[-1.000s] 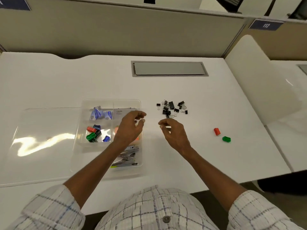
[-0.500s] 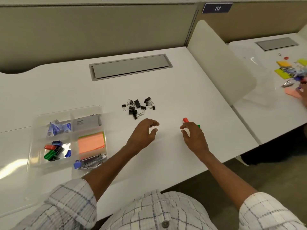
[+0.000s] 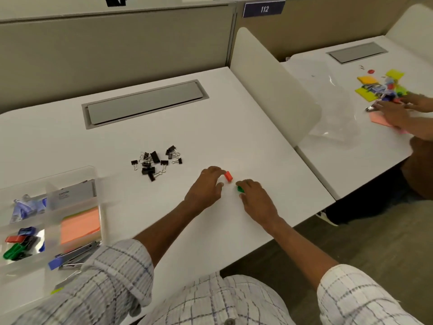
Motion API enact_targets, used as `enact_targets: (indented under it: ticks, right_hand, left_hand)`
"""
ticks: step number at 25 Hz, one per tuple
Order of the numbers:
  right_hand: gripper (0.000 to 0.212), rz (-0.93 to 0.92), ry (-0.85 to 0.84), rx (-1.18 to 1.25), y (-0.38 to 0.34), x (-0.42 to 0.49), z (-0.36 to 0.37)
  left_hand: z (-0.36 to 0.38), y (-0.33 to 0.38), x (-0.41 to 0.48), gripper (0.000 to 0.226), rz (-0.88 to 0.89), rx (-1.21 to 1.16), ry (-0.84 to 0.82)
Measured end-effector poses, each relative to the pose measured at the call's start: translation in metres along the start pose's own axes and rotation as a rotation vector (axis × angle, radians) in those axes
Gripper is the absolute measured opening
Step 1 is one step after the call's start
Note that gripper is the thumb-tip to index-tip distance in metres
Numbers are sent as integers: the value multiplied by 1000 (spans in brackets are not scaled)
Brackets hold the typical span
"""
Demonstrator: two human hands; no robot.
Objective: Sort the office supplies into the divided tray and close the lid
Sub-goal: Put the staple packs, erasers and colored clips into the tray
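Glossy desk [image 3: 234, 118]: left hand [image 3: 203, 191] by orange block [image 3: 228, 176]; right hand [image 3: 257, 200], green block [image 3: 240, 189].

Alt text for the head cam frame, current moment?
On a white desk, a person's left hand reaches for a small red clip while the right hand pinches a green clip beside it. A pile of black binder clips lies farther back, and a clear divided tray holding sorted supplies sits at the left edge.

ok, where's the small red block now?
Head view: the small red block lies on the desk, right of the black binder clips, just beyond the left hand and beside the green block at the right hand.
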State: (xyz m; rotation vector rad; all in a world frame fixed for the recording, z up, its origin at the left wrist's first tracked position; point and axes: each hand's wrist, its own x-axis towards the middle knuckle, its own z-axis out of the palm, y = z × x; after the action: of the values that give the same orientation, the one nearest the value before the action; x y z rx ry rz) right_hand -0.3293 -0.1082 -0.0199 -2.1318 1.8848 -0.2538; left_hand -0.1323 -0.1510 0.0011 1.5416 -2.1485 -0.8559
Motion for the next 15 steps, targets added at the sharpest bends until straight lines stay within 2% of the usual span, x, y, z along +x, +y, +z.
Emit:
enact_targets:
  ticks: [5,11,15]
  right_hand:
    - [32,-48,9,68,3,-12,0]
    - [32,-70,42,165,-1,-5,-4]
    - [33,-82,48,205,-14,4,-5]
  left_hand:
    - [23,7,24,60,231,449,-172]
    - [21,-5,12,40,109,430,-63]
    - [15,-8,1,33,-30,254,18]
